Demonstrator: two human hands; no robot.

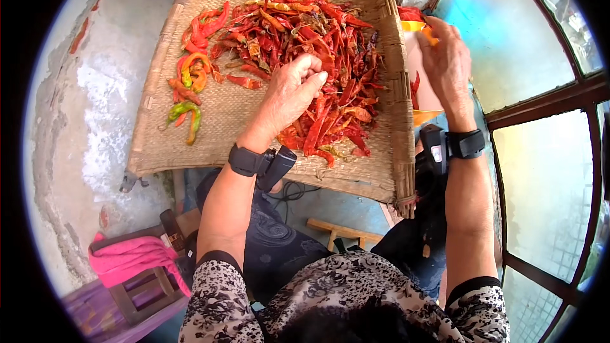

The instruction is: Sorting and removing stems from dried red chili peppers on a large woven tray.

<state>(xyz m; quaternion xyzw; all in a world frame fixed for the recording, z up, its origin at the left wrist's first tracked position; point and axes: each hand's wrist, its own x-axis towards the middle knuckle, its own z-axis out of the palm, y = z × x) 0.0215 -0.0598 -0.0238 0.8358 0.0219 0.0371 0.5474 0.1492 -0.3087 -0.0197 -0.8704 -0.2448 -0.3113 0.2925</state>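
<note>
A shallow woven tray (228, 147) lies before me with a large heap of dried red chili peppers (281, 33). Along its left side sits a smaller row of plumper red, orange and green chilies (193, 74). My left hand (293, 97) is over the heap, thumb and index finger drawn together by a red chili; whether it grips that chili is unclear. Beyond the tray's right rim, my right hand (445, 57) hovers at a container with a yellow rim (426, 116) and a pale inside, where some red chilies show. The right fingertips are partly hidden in shadow. Both wrists wear black strapped devices.
A worn plastered wall (95, 119) stands at the left. Framed window panes (543, 176) run along the right. Lower left is a wooden stool (143, 295) with a pink cloth (131, 257). Below the tray are a wooden piece (343, 229) and a black cable (290, 195).
</note>
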